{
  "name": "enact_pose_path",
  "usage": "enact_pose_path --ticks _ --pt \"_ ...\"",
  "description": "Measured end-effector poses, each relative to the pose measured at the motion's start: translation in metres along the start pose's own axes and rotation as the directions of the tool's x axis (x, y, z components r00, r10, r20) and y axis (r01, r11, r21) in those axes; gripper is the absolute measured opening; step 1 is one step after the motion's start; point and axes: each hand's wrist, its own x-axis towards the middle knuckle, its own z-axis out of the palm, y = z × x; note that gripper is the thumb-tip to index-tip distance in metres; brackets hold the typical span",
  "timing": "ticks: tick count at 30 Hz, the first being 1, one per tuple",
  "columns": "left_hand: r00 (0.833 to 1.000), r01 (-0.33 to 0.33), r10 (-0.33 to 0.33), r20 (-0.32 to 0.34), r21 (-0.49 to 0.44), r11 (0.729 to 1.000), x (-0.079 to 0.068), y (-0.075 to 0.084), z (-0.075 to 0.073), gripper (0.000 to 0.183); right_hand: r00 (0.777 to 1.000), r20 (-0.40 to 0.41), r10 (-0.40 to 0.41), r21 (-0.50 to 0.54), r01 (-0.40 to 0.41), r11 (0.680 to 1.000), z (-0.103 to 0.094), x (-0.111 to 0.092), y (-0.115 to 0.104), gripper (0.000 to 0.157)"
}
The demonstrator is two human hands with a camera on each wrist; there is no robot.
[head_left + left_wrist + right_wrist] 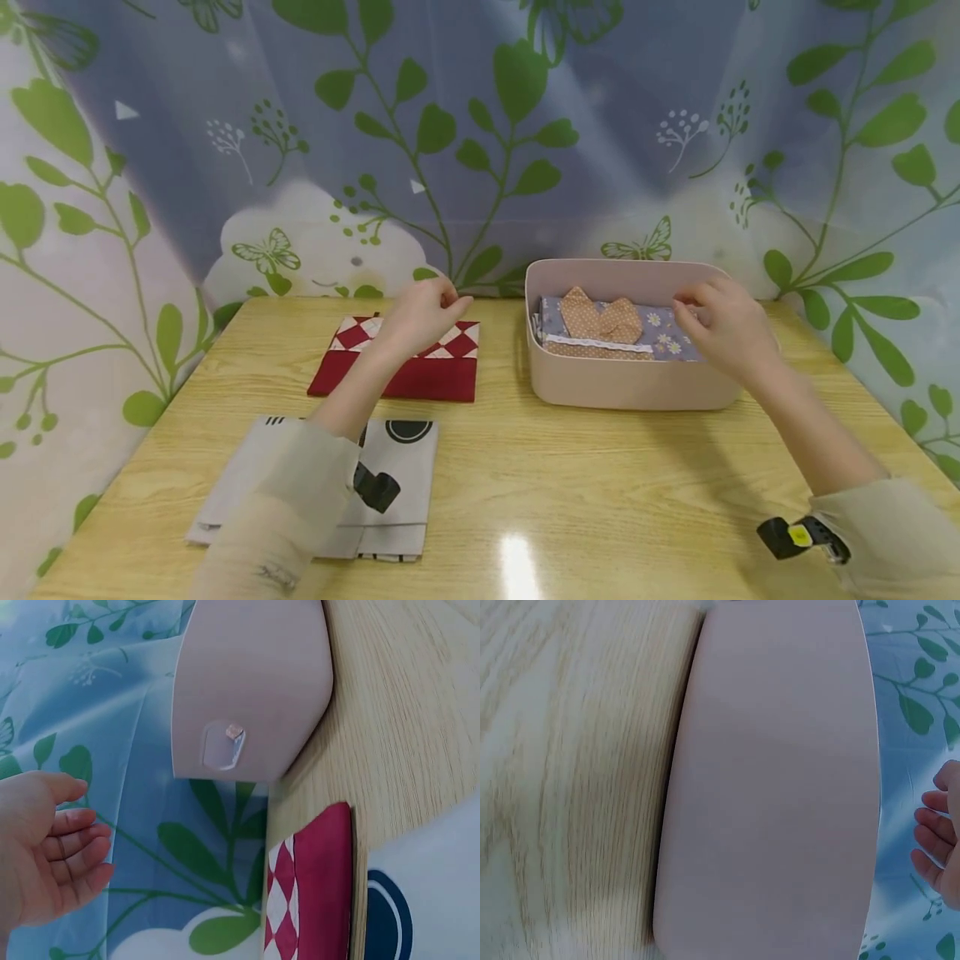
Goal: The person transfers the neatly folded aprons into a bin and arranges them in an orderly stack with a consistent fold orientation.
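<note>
My left hand (423, 318), fingers loosely bent and holding nothing, is raised over a folded red cloth (431, 379) with a red-and-white diamond band. In the left wrist view the same hand (52, 851) appears with its fingers apart from everything. My right hand (726, 327) hovers at the right end of a pale pink storage box (637, 385), its fingers relaxed around nothing. Inside the box lie a folded grey-purple daisy-print cloth (663, 329) and a tan dotted cloth (600, 321) with pointed, bow-like parts and white lace trim.
A folded white cloth (397, 492) with black print lies at the front left, partly hidden by my left sleeve (300, 483). The light wood table (585, 500) ends at a leaf-patterned curtain (465, 167) behind. The box has a handle hole (221, 746) in its end.
</note>
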Motion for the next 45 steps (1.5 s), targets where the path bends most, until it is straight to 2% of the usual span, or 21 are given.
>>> enact_pose_path --ticks 5,10,12,18,21,24,29,34,39,42,45 --pt "0.999 -0.022 0.024 -0.026 0.075 0.997 -0.009 -0.005 -0.008 0.025 0.995 -0.052 -0.084 -0.007 0.084 0.996 0.007 0.002 -0.014 0.009" --pt "0.998 -0.037 0.048 -0.04 0.236 0.971 -0.019 -0.009 -0.013 0.027 0.973 -0.121 -0.194 0.02 0.198 0.98 0.013 0.003 -0.03 0.007" --pt "0.997 -0.04 0.057 -0.046 0.294 0.955 -0.022 -0.012 -0.014 0.028 0.953 -0.16 -0.257 0.011 0.262 0.965 0.017 0.004 -0.035 0.009" --pt "0.996 -0.043 0.071 -0.055 0.409 0.911 -0.033 -0.021 -0.016 0.031 0.874 -0.262 -0.408 0.004 0.424 0.906 0.032 0.008 -0.052 0.016" --pt "0.99 -0.073 0.118 -0.074 0.45 0.89 -0.039 -0.026 -0.017 0.03 0.846 -0.274 -0.456 0.0 0.475 0.88 0.04 0.01 -0.062 0.017" --pt "0.978 -0.112 0.184 -0.102 0.488 0.866 -0.044 -0.033 -0.016 0.029 0.82 -0.276 -0.501 -0.001 0.521 0.854 0.049 0.009 -0.072 0.014" --pt "0.959 -0.14 0.249 -0.132 0.545 0.827 -0.052 -0.041 -0.014 0.032 0.788 -0.261 -0.558 0.02 0.582 0.813 0.062 0.002 -0.089 0.012" --pt "0.961 -0.14 0.251 -0.119 0.571 0.809 -0.062 -0.047 -0.015 0.033 0.777 -0.228 -0.586 0.062 0.613 0.788 0.071 -0.004 -0.106 0.01" --pt "0.974 -0.104 0.2 -0.103 0.581 0.807 -0.073 -0.058 -0.019 0.033 0.797 -0.162 -0.581 0.093 0.599 0.795 0.079 -0.006 -0.117 0.007" --pt "0.989 -0.049 0.115 -0.088 0.548 0.835 -0.079 -0.067 -0.023 0.033 0.818 -0.102 -0.566 0.112 0.575 0.811 0.083 -0.009 -0.124 0.01" --pt "0.998 0.025 0.006 -0.062 0.483 0.875 -0.087 -0.076 -0.028 0.029 0.846 -0.002 -0.533 0.137 0.528 0.838 0.086 -0.013 -0.134 0.017"
